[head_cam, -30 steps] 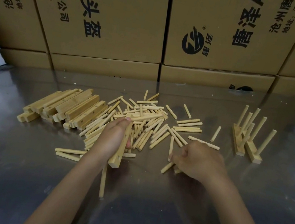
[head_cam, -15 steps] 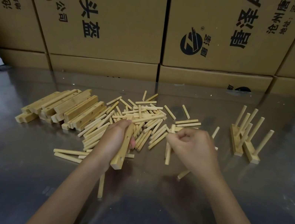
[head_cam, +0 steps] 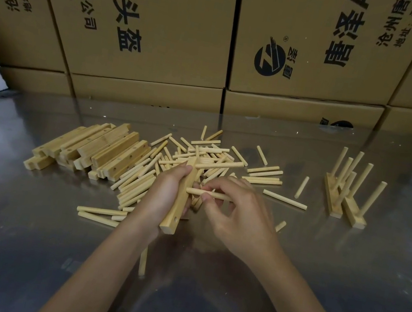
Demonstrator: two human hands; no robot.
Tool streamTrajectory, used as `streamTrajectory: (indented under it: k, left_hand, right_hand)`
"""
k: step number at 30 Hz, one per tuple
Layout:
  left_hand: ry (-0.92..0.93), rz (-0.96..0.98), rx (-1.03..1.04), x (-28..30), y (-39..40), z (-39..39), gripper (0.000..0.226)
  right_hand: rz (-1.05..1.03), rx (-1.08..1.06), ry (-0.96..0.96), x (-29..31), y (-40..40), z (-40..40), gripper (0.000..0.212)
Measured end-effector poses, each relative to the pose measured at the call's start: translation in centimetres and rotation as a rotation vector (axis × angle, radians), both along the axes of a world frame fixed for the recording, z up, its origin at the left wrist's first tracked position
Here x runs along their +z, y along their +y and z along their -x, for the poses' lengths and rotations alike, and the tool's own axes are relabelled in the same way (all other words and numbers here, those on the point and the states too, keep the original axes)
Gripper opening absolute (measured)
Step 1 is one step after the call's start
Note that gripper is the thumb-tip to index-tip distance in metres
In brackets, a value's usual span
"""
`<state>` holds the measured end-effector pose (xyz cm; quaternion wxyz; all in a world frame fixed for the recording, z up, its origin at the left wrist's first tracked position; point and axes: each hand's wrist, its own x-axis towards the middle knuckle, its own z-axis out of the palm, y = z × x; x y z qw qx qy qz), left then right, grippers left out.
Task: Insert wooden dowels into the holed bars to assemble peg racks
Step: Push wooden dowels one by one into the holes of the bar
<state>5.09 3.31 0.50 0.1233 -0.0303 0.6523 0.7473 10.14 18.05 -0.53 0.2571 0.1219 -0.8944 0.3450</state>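
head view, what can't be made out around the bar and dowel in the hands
- Head view: the bar middle holes, covered by left hand fingers.
- Head view: dowel right end, hidden under right hand.
- Head view: whether the dowel tip has entered a hole; too small to tell.

Left hand point(head_cam: 165, 198) hides the middle of the holed bar point(head_cam: 180, 206); dowel point(head_cam: 206, 193) tip's seating unclear
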Motion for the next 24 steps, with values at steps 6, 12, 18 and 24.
streamTrajectory:
  k: [6,12,18,24]
  left_hand:
    - [0.061,0.124,0.062,-0.5,0.5,0.0,0.035]
    - [0.165,0.184,0.036,-0.5,1.0,-0.5,0.034]
    - [0.236,0.263,0.069,-0.5,0.7,-0.3,0.028]
    - [0.138,0.162,0.026,-0.3,0.0,0.0,0.021]
  right_hand:
    - [-0.072,0.107,0.089,-0.1,-0.2,0.2,0.006]
    - [-0.013,0.055,0.022,-0.4,0.3,0.4,0.020]
    - [-0.003,0.112,-0.084,-0.6,-0.2,0.1,0.011]
    - [0.000,0.124,0.017,-0.3,0.1,0.2,0.012]
